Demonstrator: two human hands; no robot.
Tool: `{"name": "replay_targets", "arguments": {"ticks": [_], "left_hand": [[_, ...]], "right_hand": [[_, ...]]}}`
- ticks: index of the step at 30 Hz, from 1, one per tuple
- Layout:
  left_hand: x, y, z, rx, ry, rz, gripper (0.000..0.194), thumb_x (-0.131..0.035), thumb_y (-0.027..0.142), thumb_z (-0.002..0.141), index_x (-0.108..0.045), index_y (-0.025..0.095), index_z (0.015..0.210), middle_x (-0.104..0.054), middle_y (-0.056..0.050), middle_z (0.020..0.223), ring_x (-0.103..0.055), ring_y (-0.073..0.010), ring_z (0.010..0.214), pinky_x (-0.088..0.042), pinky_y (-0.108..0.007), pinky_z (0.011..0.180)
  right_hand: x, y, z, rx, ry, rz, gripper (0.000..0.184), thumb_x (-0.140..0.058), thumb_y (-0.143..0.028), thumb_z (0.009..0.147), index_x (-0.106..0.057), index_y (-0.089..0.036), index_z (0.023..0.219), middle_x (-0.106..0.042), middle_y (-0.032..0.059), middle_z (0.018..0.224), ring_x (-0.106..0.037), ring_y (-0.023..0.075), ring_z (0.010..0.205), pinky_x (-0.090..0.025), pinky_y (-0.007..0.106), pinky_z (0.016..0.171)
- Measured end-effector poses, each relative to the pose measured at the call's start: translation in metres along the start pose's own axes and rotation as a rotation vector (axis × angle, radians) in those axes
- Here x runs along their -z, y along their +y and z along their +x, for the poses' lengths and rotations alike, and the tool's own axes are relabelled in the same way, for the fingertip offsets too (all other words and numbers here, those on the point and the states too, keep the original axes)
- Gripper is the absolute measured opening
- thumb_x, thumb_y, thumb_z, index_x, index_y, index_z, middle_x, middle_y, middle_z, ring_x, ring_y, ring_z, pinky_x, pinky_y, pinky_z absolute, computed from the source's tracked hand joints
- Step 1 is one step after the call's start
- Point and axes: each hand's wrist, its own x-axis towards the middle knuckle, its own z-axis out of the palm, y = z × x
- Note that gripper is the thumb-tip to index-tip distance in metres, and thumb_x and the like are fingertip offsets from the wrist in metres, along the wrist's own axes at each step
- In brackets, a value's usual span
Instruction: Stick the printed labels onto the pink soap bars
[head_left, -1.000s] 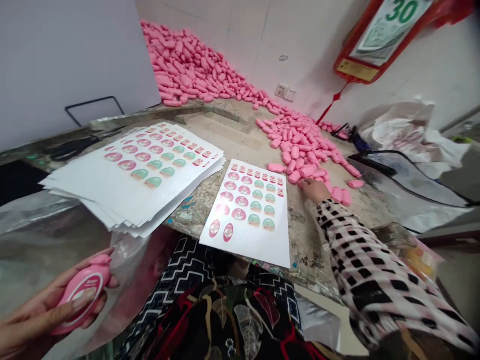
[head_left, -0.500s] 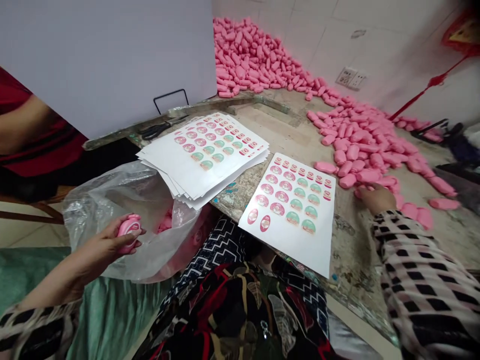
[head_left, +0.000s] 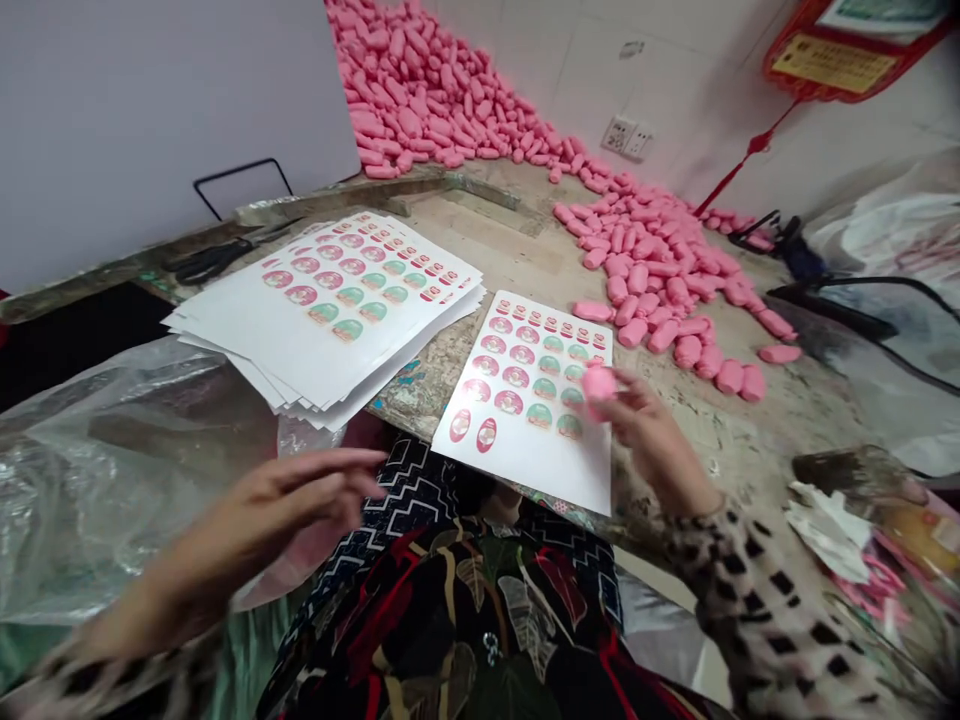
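Observation:
My right hand grips a small pink bottle between thumb and fingers. It is above the right edge of a single sticker sheet, which lies on the worktable near me. Rows of red, pink and green stickers cover most of that sheet. My left hand is empty, fingers stretched toward the right over my lap and slightly blurred. Beside it, a clear plastic bag hangs below the table's edge. A stack of similar sticker sheets sits left of the single one.
A heap of pink bottles runs along the wall and across the right of the worktable. Black scissors lie behind the stack. Plastic wrap and scraps are at the far right. A pale panel rises at the left.
My left hand has let go of its labelled pink bottle and moved right, away from the bag. My right hand has brought a pink bottle from the heap toward the sheet. The view has turned right.

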Motion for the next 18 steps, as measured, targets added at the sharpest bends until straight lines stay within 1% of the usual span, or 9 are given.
{"name": "replay_targets", "arguments": {"ticks": [2, 4, 6, 8, 11, 13, 14, 16, 18], "left_hand": [[-0.039, -0.004, 0.017, -0.031, -0.247, 0.005, 0.051, -0.071, 0.035, 0.070, -0.059, 0.018, 0.117, -0.068, -0.010, 0.101, -0.062, -0.0186, 0.078, -0.047, -0.031, 0.073], [-0.074, -0.012, 0.035, -0.066, -0.372, -0.080, 0.053, -0.067, 0.035, 0.076, -0.052, 0.022, 0.124, -0.063, -0.010, 0.112, -0.062, -0.0193, 0.091, -0.046, -0.033, 0.082], [-0.102, -0.022, 0.046, -0.075, -0.485, -0.215, 0.046, -0.064, 0.035, 0.078, -0.052, 0.023, 0.121, -0.063, -0.008, 0.109, -0.060, -0.0175, 0.095, -0.045, -0.032, 0.086], [-0.119, -0.031, 0.049, -0.059, -0.520, -0.330, 0.031, -0.063, 0.035, 0.079, -0.059, 0.020, 0.107, -0.064, -0.005, 0.097, -0.060, -0.0137, 0.089, -0.045, -0.028, 0.084], [-0.122, -0.037, 0.046, -0.049, -0.463, -0.421, 0.021, -0.065, 0.032, 0.078, -0.062, 0.018, 0.094, -0.063, -0.001, 0.090, -0.059, -0.0101, 0.082, -0.046, -0.024, 0.080], [-0.113, -0.035, 0.044, -0.072, -0.426, -0.419, 0.024, -0.066, 0.027, 0.076, -0.062, 0.018, 0.098, -0.063, -0.003, 0.098, -0.059, -0.0119, 0.087, -0.046, -0.026, 0.083], [-0.107, -0.034, 0.044, -0.094, -0.400, -0.392, 0.027, -0.067, 0.025, 0.075, -0.062, 0.018, 0.100, -0.063, -0.004, 0.100, -0.060, -0.0133, 0.088, -0.046, -0.027, 0.083], [-0.093, -0.032, 0.045, -0.144, -0.333, -0.268, 0.033, -0.068, 0.024, 0.073, -0.061, 0.016, 0.104, -0.065, -0.005, 0.095, -0.061, -0.0145, 0.082, -0.047, -0.029, 0.079], [-0.082, -0.033, 0.047, -0.204, -0.261, -0.055, 0.038, -0.068, 0.025, 0.071, -0.060, 0.017, 0.108, -0.066, -0.004, 0.086, -0.060, -0.0145, 0.074, -0.046, -0.029, 0.075]], "right_hand": [[-0.038, -0.003, -0.034, -0.037, -0.152, 0.156, 0.057, -0.069, -0.033, 0.067, -0.052, -0.026, 0.120, -0.055, -0.0018, 0.078, -0.047, 0.0103, 0.058, -0.038, 0.024, 0.053], [-0.069, -0.004, -0.061, -0.034, -0.257, 0.256, 0.052, -0.069, -0.034, 0.068, -0.054, -0.028, 0.118, -0.055, -0.0020, 0.081, -0.051, 0.0120, 0.066, -0.042, 0.026, 0.061], [-0.088, -0.004, -0.080, -0.023, -0.314, 0.300, 0.048, -0.067, -0.034, 0.071, -0.054, -0.029, 0.117, -0.057, -0.0019, 0.085, -0.054, 0.0132, 0.073, -0.044, 0.027, 0.070], [-0.095, -0.004, -0.093, 0.035, -0.326, 0.310, 0.045, -0.065, -0.032, 0.075, -0.053, -0.030, 0.118, -0.060, -0.0003, 0.097, -0.055, 0.0148, 0.087, -0.044, 0.029, 0.080], [-0.091, -0.002, -0.101, 0.133, -0.391, 0.220, 0.047, -0.062, -0.033, 0.078, -0.051, -0.029, 0.123, -0.058, 0.0013, 0.112, -0.053, 0.0156, 0.098, -0.041, 0.030, 0.088], [-0.082, 0.001, -0.097, 0.111, -0.452, 0.102, 0.051, -0.062, -0.037, 0.078, -0.050, -0.028, 0.126, -0.060, 0.0017, 0.103, -0.054, 0.0150, 0.089, -0.043, 0.030, 0.082], [-0.077, 0.004, -0.092, 0.097, -0.446, 0.029, 0.050, -0.060, -0.039, 0.079, -0.051, -0.026, 0.126, -0.060, 0.0017, 0.098, -0.054, 0.0147, 0.084, -0.044, 0.030, 0.078], [-0.068, 0.012, -0.080, 0.133, -0.315, -0.157, 0.040, -0.054, -0.043, 0.082, -0.058, -0.025, 0.118, -0.060, 0.0024, 0.094, -0.054, 0.0155, 0.083, -0.044, 0.030, 0.077], [-0.064, 0.019, -0.067, 0.223, -0.162, -0.382, 0.031, -0.047, -0.041, 0.086, -0.064, -0.024, 0.105, -0.061, 0.0038, 0.096, -0.055, 0.0175, 0.088, -0.042, 0.032, 0.079]]}}
